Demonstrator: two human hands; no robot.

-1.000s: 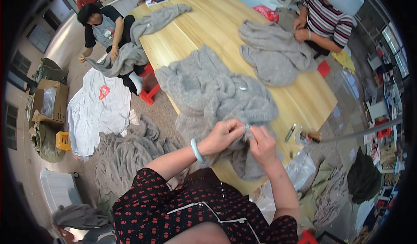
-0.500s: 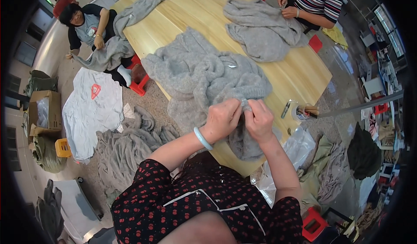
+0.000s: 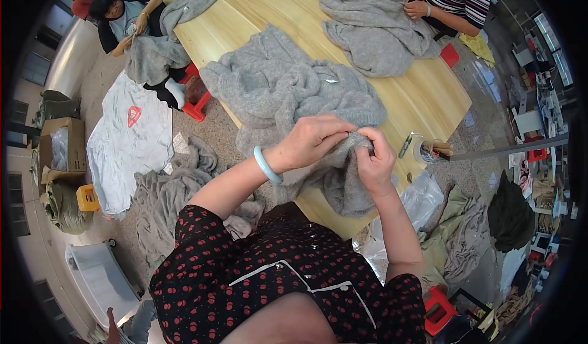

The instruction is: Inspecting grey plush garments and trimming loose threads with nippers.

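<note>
A grey fuzzy knitted garment (image 3: 294,93) lies bunched on the wooden table in front of me, with a small white label showing. Its near part is lifted and hangs over the table's edge below my hands. My left hand (image 3: 312,140), with a pale blue bangle on the wrist, pinches the raised edge of the knit. Close beside it, my right hand (image 3: 375,160) has thumb and forefinger closed on the same edge. Whether a needle or thread is between the fingertips is too small to tell.
The wooden table (image 3: 429,108) bears another grey garment (image 3: 376,34), handled by a co-worker in stripes. At its right corner stands a pot of wooden-handled tools (image 3: 432,151). Another seated co-worker (image 3: 131,25) works at the left. Grey knits (image 3: 159,203) lie heaped on the floor.
My left hand has shifted up and left, its fingers straighter; my right hand has turned and moved right. More knit now shows beneath them. The left co-worker's hands have come together on a garment.
</note>
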